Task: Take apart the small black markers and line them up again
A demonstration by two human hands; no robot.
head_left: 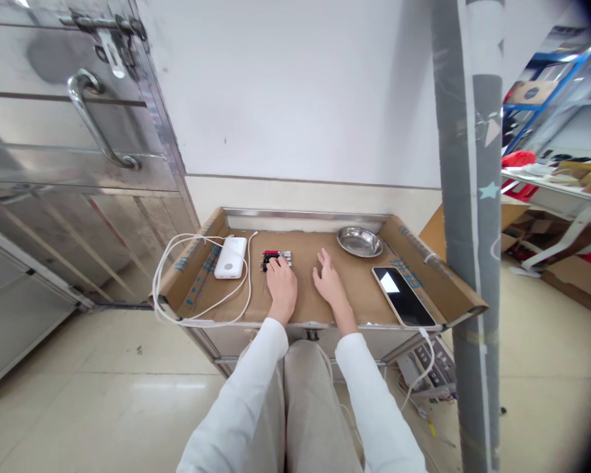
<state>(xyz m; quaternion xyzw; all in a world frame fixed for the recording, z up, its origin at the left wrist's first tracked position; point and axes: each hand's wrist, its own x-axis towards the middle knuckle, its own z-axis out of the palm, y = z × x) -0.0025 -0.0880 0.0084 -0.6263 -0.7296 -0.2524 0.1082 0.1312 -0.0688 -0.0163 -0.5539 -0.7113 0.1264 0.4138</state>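
My left hand (pixel 282 286) rests on the cardboard-covered table (pixel 354 295), its fingertips touching a small row of red, black and silver pen-like items (pixel 276 256); the fingers are curled over them and I cannot see a grip. My right hand (pixel 328 279) lies flat on the cardboard a little to the right, fingers stretched out, holding nothing. Both arms wear white sleeves.
A white power bank (pixel 230 257) with a looping white cable (pixel 177 309) lies at the left. A steel bowl (pixel 360 241) sits at the back right, a phone (pixel 402 295) at the right edge. A grey pillar (pixel 467 197) stands right, a steel cabinet (pixel 69 131) left.
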